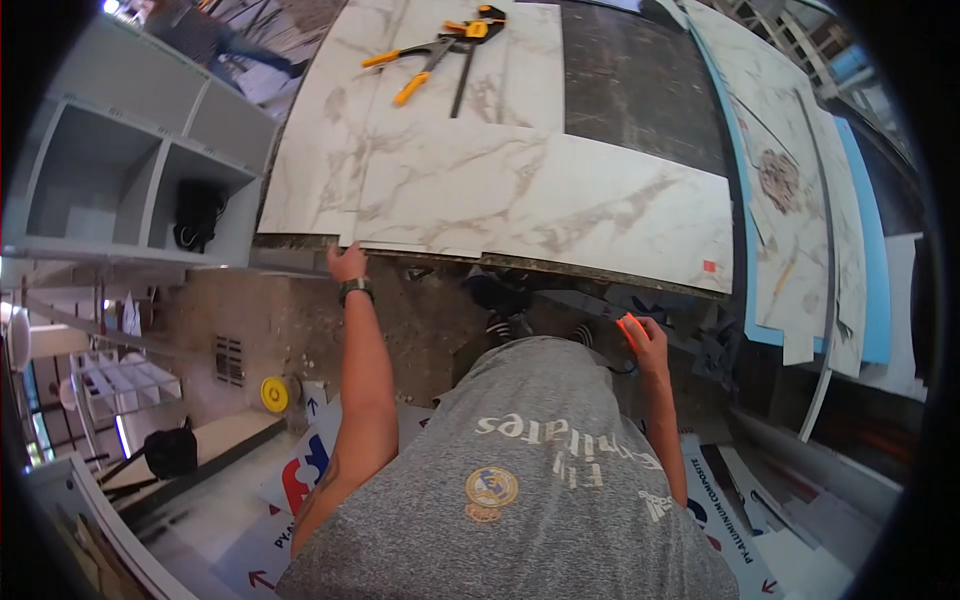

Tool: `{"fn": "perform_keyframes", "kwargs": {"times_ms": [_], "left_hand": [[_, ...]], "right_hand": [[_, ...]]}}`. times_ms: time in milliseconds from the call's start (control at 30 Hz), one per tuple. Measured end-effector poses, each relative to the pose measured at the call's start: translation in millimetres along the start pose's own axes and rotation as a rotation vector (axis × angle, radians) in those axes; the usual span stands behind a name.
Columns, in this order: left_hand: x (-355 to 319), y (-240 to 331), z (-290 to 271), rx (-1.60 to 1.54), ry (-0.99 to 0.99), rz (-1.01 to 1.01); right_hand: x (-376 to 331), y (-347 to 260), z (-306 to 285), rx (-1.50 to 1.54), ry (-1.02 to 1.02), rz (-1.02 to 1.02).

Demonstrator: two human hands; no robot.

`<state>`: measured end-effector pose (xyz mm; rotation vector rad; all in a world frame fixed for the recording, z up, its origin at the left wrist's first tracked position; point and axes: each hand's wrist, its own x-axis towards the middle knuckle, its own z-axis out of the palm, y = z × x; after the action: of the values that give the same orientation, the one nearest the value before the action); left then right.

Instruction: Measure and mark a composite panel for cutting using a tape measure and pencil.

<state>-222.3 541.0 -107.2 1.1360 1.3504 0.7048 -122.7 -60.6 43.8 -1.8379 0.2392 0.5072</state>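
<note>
My left hand (pixel 347 263) is at the near edge of the worktable, its fingers closed on the end of a narrow white marble-patterned strip (pixel 349 225). Right of that strip lies a wide marble-patterned panel (pixel 540 195) with a small red sticker near its right end. My right hand (pixel 650 345) is held below the panel's right part, apart from it, with fingers closed round a small bright orange object (pixel 632 328). Its exact kind is hidden by my fingers. Farther back, yellow-handled snips (pixel 418 68) lie beside a black and yellow bar clamp (pixel 470 45) on another marble-patterned sheet.
A dark bare board (pixel 640 80) shows at the back of the table. To the right lean or lie more marble-patterned sheets (pixel 790 230) with blue edges. Grey open shelving (pixel 110 180) stands at left. A yellow-lidded tub (pixel 275 394) and printed sheets are on the floor.
</note>
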Motion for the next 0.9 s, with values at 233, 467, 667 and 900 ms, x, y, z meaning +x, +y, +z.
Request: {"fn": "perform_keyframes", "kwargs": {"times_ms": [233,467,667,900], "left_hand": [[-26.2,-7.3,-2.3,0.663,0.284,0.6],[-231.2,34.8,37.8,-0.1,-1.097,-0.363],[-259.7,20.1,37.3,-0.226,-1.191,-0.374],[-224.3,32.8,14.8,-0.066,-1.069,-0.243]], "right_hand": [[14.5,6.0,14.6,-0.069,-0.107,-0.062],[0.1,-71.8,101.4,-0.393,-0.274,-0.405],[3.3,-98.6,172.5,-0.453,-0.405,-0.648],[18.1,-87.9,190.0,-0.548,-0.495,-0.548]]}}
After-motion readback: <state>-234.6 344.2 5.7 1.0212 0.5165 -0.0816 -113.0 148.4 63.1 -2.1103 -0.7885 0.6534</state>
